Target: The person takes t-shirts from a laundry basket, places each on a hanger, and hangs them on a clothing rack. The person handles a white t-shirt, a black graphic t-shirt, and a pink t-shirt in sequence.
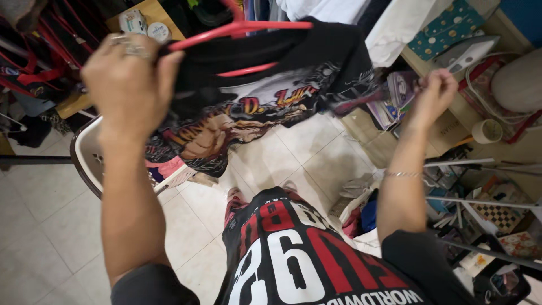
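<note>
A black T-shirt [265,90] with a colourful cartoon print hangs on a red plastic hanger [243,28], held up in front of me. My left hand [130,79], with rings on the fingers, grips the shirt's shoulder and the hanger's left end. My right hand [435,90], a thin bracelet on the wrist, pinches the shirt's other edge at the right and pulls the fabric taut. The hanger's hook is out of view at the top.
A white plastic chair [87,155] with clothes on it stands at the left on a pale tiled floor [51,226]. Clothes hang on a rack [34,51] upper left. A shelf with an iron [466,51], a roll of tape [486,131] and clutter fills the right.
</note>
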